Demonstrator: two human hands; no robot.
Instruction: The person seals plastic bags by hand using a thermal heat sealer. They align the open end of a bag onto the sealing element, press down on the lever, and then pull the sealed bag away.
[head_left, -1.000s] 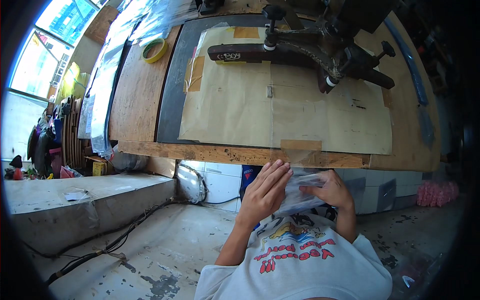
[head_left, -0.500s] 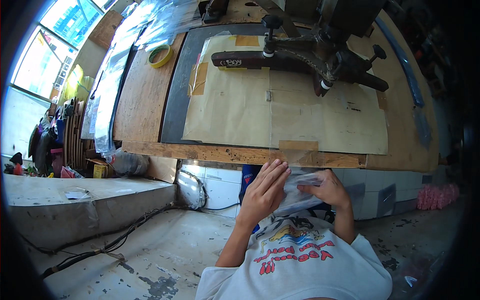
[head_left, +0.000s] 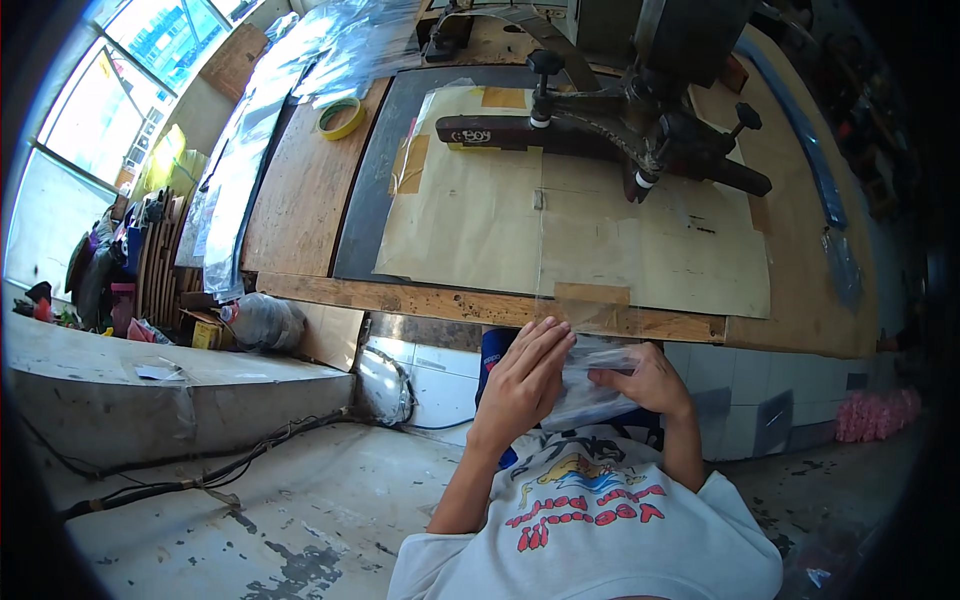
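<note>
My left hand (head_left: 528, 375) is at the front edge of the worktable, its fingers stretched out side by side over the end of some clear plastic film. My right hand (head_left: 652, 380) grips a crumpled bundle of clear plastic film (head_left: 590, 395) just below that edge, thumb on top. From there a clear strip (head_left: 582, 245) seems to run up over the cream paper sheet (head_left: 450, 230) on the table. Brown tape (head_left: 590, 293) lies across the paper's front edge, just above my fingers. Whatever is under my left palm is hidden.
A dark press head with a long bar (head_left: 590, 140) and black knobs stands over the paper. A yellow tape roll (head_left: 341, 119) lies to the left, near stacked plastic sheets (head_left: 240, 180). Black cables (head_left: 200, 483) cross the floor at left. A pink bundle (head_left: 877, 414) sits at right.
The whole view has shifted slightly. Both hands keep nearly the same places at the table edge, and my right hand still holds the film.
</note>
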